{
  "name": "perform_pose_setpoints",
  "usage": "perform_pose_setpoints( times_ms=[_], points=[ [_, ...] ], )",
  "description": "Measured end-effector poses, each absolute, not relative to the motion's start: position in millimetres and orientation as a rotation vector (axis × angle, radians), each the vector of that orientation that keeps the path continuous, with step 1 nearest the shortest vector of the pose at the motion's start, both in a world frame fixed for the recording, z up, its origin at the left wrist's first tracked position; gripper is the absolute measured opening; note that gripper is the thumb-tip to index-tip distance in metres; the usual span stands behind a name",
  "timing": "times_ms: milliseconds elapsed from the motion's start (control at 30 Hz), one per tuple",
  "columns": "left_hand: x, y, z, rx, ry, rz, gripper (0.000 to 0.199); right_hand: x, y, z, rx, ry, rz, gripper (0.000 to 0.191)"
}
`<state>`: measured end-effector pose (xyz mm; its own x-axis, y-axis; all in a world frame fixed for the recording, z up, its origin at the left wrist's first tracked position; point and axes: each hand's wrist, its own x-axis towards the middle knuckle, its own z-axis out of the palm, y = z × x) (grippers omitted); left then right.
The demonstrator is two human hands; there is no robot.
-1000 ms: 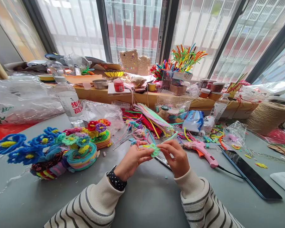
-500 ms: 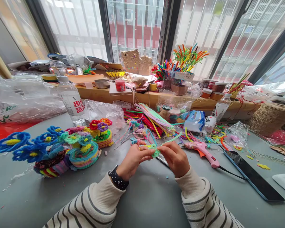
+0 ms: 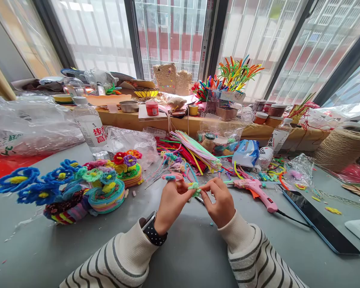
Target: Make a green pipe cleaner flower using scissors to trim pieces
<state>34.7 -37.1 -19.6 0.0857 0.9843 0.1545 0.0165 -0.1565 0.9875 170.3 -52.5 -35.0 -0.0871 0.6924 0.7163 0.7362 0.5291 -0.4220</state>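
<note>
A small light-green pipe cleaner flower (image 3: 195, 189) is pinched between both hands above the grey table. My left hand (image 3: 172, 204) grips its left side between thumb and fingers. From the right, my right hand (image 3: 220, 202) pinches the opposite edge with thumb and index finger. A pink and blue pipe cleaner piece (image 3: 171, 177) shows just behind the left hand. Beyond the right hand lies a pink hot glue gun (image 3: 255, 190) with an orange trigger. Part of a dark flat object beneath the flower is hidden by my fingers.
At the left stand pipe cleaner flower pots (image 3: 106, 196) with blue and colourful blooms. Bundled pipe cleaners (image 3: 195, 152) lie ahead. A phone (image 3: 315, 224) rests at right, near a twine spool (image 3: 342, 148). Water bottles (image 3: 90, 126) and plastic bags line the back.
Both hands have turned, and the flower has shifted slightly upward. The green strand that rose from my right hand now points away lower, mostly hidden behind the fingers.
</note>
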Motion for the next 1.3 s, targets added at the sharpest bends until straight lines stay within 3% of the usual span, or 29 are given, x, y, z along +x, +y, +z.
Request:
perform_pose_setpoints(
  times_ms=[167, 267, 400, 567, 733, 833, 1033, 1300],
  points=[
    [39.2, -43.2, -15.7, 1.467, 1.145, 1.35, 0.031, 165.6, -55.3, -35.4, -1.186, -1.817, -0.223, 0.009],
    [39.9, -45.3, -14.9, 1.521, 1.189, 1.393, 0.027, 162.5, -55.7, -36.2, -1.236, -1.763, -0.123, 0.008],
    [39.2, -46.9, -17.5, 1.561, 1.257, 1.419, 0.018, 158.5, -53.9, -36.4, -1.308, -1.574, 0.248, 0.011],
    [40.2, -52.0, -20.1, 1.645, 1.22, 1.412, 0.006, 158.9, -48.3, -29.7, -1.349, -1.208, 0.959, 0.019],
    [40.8, -51.8, -14.8, 1.649, 1.141, 1.415, 0.014, 168.3, -44.6, -24.0, -1.295, -1.042, 1.398, 0.025],
    [36.1, -43.9, -9.5, 1.462, 1.048, 1.318, 0.03, 177.9, -46.5, -21.1, -1.23, -1.317, 1.137, 0.023],
    [25.2, -32.2, -4.9, 1.1, 0.977, 0.997, 0.043, 189.2, -51.1, -20.5, -1.12, -1.81, 0.119, 0.015],
    [24.7, -35.9, -6.9, 1.039, 0.928, 0.919, 0.042, 185.1, -50.0, -29.5, -1.051, -1.991, -0.261, 0.019]
  ],
)
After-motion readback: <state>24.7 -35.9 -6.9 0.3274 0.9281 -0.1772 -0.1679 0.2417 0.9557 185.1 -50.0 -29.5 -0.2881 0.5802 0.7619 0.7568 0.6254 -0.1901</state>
